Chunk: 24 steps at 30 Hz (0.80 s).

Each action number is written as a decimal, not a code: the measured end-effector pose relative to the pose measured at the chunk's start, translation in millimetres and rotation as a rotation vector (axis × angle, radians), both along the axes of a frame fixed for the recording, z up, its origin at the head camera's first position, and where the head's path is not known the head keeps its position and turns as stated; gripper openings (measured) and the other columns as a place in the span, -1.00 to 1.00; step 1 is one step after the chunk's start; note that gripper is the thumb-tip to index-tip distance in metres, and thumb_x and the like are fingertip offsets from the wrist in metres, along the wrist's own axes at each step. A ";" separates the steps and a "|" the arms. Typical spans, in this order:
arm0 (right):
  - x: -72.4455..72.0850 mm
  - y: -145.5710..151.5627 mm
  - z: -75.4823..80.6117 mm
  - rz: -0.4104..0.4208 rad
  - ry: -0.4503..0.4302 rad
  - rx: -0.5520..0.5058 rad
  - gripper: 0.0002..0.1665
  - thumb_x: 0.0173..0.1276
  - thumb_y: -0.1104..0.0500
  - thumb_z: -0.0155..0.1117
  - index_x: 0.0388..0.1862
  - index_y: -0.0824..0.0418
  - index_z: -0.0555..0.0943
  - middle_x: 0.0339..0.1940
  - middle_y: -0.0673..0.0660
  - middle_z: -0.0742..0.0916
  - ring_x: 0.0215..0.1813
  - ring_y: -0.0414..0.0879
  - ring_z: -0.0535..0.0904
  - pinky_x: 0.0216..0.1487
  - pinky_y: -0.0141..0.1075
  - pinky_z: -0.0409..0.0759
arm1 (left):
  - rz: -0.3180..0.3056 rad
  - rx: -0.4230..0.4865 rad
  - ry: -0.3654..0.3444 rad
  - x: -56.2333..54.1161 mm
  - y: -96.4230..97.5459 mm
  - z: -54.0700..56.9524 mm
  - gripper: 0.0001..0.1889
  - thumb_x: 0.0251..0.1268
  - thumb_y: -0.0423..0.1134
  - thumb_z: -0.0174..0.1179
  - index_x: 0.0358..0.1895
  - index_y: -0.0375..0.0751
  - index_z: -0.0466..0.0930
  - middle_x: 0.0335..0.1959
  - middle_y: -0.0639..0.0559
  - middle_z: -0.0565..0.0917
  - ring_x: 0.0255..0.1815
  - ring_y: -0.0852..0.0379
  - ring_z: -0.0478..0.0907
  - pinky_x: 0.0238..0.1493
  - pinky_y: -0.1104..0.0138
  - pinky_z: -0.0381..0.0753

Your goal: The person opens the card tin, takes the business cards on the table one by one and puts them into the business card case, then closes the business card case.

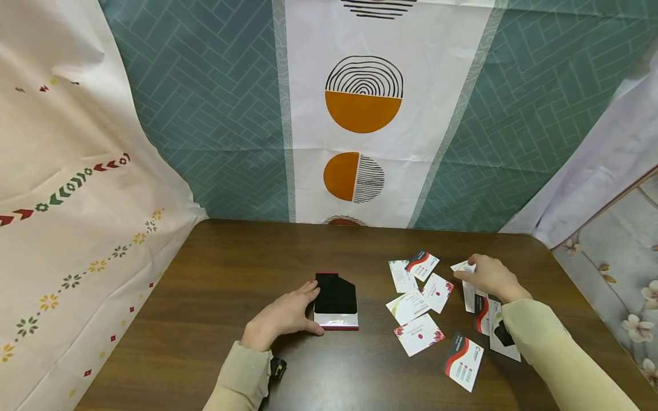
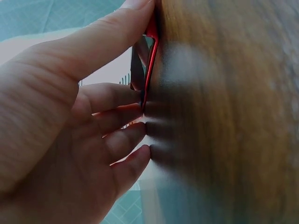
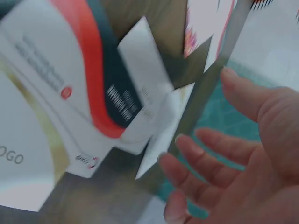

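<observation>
A business card case [image 1: 335,302] with a black surface, a silver strip and red edges lies on the brown table. My left hand [image 1: 288,315] holds it at its left side, thumb at the near corner and fingers farther back. In the left wrist view the case's red edge [image 2: 152,60] shows beside the thumb. At the right, my right hand [image 1: 490,277] is over a row of overlapping business cards [image 1: 482,314], fingertips close to the farthest one. In the right wrist view its fingers are spread and slightly bent beside a tilted white card [image 3: 163,135].
Several loose business cards [image 1: 409,308] lie between the case and the right hand. One red, black and white card [image 1: 464,362] lies nearer the front. A patterned cloth [image 1: 349,114] hangs behind the table [image 1: 231,257], and more cloth [image 1: 67,228] hangs at the left.
</observation>
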State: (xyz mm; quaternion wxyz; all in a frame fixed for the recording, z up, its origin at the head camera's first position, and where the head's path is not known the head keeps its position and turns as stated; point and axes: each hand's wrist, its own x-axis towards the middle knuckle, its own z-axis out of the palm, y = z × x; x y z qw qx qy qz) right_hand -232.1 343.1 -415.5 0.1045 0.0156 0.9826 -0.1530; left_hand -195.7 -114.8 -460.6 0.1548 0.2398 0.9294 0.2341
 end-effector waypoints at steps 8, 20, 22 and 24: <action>-7.5 27.3 -2.3 -0.267 -0.098 -0.064 0.09 0.34 -0.40 0.05 0.24 0.63 0.25 0.21 0.67 0.36 0.15 0.60 0.33 -0.08 0.32 0.43 | -0.002 -0.008 -0.002 0.7 0.4 0.2 0.00 0.03 0.08 0.47 0.48 -0.31 0.20 0.56 -0.10 0.06 0.52 -0.07 0.05 0.38 -0.05 0.19; -14.5 21.3 4.1 -0.331 -0.248 -0.122 0.32 0.24 -0.49 0.06 0.32 0.72 0.08 0.25 0.73 0.22 0.24 0.61 0.21 0.14 0.38 0.31 | 0.001 0.001 0.001 1.7 -1.2 0.6 -0.01 0.03 0.08 0.47 0.47 -0.33 0.21 0.55 -0.12 0.08 0.52 -0.10 0.06 0.38 -0.05 0.20; -14.3 20.1 4.2 -0.343 -0.254 -0.138 0.32 0.25 -0.49 0.05 0.32 0.73 0.08 0.25 0.72 0.23 0.23 0.59 0.23 0.16 0.34 0.34 | 0.000 0.000 0.003 1.9 -0.9 1.1 -0.01 0.03 0.09 0.47 0.47 -0.33 0.21 0.55 -0.12 0.08 0.52 -0.10 0.06 0.38 -0.06 0.20; -14.7 18.1 3.0 -0.366 -0.251 -0.154 0.33 0.26 -0.46 0.06 0.32 0.77 0.05 0.23 0.75 0.22 0.22 0.59 0.24 0.16 0.31 0.36 | 0.001 0.000 0.004 2.2 -0.5 1.7 -0.01 0.03 0.08 0.47 0.47 -0.33 0.21 0.55 -0.13 0.08 0.52 -0.10 0.06 0.38 -0.07 0.19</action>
